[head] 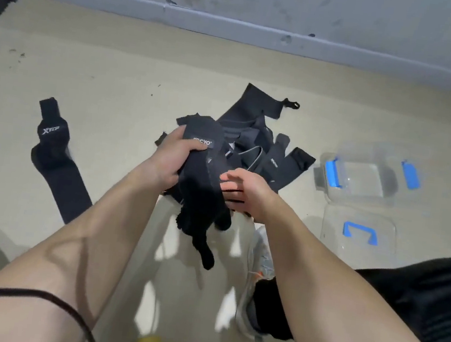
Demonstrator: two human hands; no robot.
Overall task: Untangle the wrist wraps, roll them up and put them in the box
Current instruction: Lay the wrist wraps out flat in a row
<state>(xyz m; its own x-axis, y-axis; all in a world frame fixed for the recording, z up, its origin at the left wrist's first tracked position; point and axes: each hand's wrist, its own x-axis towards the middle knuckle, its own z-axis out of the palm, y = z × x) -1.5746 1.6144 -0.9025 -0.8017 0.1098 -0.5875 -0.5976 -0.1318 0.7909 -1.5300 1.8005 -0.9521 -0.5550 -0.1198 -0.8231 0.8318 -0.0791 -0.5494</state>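
Nearest the lens, a dark cord (pixel 32 296) crosses the left forearm at the bottom left. Fingers and thumb of the left hand (pixel 173 158) are clenched around a black wrist wrap (pixel 200 167), thumb pressed just beside its white label, and the wrap's loose end hangs down toward the camera between the two forearms. Fingers of the right hand (pixel 244 191) are spread and slack, touching the right edge of that same wrap and some thin black straps; whether they grip anything cannot be told through the blur. Just beyond the hands, a tangled pile of wrist wraps (pixel 264 147) lies on the pale floor (pixel 103 70), strips fanning out to the far right. Well apart on the left, a separate wrap (pixel 51 149) with white lettering lies stretched out. On the right sits a clear box (pixel 366 174) with blue latches, uncovered, and its clear lid (pixel 359 235) with a blue handle lies just nearer. A grey shoe (pixel 260 260) rests near the right forearm.
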